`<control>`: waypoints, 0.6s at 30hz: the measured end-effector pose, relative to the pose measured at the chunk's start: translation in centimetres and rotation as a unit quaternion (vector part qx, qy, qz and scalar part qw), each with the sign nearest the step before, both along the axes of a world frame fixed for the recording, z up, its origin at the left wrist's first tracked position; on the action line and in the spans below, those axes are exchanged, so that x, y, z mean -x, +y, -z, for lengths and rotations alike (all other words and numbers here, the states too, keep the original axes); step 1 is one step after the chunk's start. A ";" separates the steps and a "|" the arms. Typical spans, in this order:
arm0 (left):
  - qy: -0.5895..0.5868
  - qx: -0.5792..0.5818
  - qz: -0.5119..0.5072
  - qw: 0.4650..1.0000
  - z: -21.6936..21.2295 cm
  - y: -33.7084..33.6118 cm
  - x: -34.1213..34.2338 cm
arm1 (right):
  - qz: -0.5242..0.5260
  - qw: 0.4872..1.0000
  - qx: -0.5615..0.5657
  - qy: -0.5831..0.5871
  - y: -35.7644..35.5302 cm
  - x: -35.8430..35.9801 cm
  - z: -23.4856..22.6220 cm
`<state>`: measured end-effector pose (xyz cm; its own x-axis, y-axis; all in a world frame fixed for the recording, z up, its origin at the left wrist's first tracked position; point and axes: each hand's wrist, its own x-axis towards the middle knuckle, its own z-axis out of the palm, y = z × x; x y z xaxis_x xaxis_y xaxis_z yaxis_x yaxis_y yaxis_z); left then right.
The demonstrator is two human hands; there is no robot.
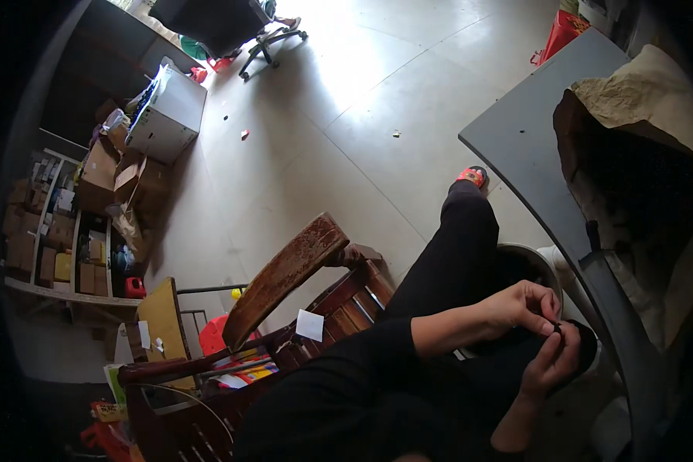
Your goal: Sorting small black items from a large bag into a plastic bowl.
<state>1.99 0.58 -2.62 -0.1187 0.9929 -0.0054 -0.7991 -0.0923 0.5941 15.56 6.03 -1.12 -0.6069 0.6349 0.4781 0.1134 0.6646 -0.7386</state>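
The left hand (525, 306) and right hand (550, 362) meet above the person's lap, beside the grey table (516, 138). A small dark object (558, 329) sits pinched between the fingertips of both hands, whose fingers curl closed around it. A wooden chair (285, 277) stands to the left.

Count from my seat: two hands in my lap, my left hand (525, 306) and my right hand (550, 363), pinching one small dark piece (558, 329) between them. One wooden chair (285, 271) beside my leg. One grey table (527, 146) on my right, carrying one torn brown paper sack (647, 100). One white carton (169, 115) on the floor. One office chair (266, 35) at the far end. One orange slipper (472, 176) on my foot. Boxes on the shelf: too blurred to count.
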 end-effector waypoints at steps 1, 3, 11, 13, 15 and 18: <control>-0.001 0.000 0.000 1.000 -0.1 0.0 0.0 | 0.002 1.000 0.028 -0.006 0.1 -0.2 0.0; -0.008 0.025 0.002 1.000 -0.4 0.2 -0.1 | 0.007 0.998 0.055 -0.014 0.5 -0.5 0.1; -0.031 0.023 -0.014 0.999 0.1 -0.1 -0.9 | 0.013 0.999 -0.004 -0.043 0.4 0.1 -0.4; -0.018 0.008 -0.033 0.999 0.3 -0.3 -1.2 | 0.007 0.998 -0.030 -0.060 -0.1 0.0 -0.8; -0.012 0.009 -0.031 0.999 0.4 -0.5 -1.4 | -0.004 0.996 -0.057 -0.071 -0.2 -0.3 -0.5; 0.005 0.010 -0.024 1.000 0.6 -0.6 -1.7 | 0.012 0.998 -0.005 -0.054 0.3 -0.5 0.2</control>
<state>3.68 -0.02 -3.19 -0.1672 0.9856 -0.0232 -0.7883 -0.1196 0.6035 16.08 6.32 -1.35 -0.6393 0.6462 0.4168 0.2084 0.6674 -0.7150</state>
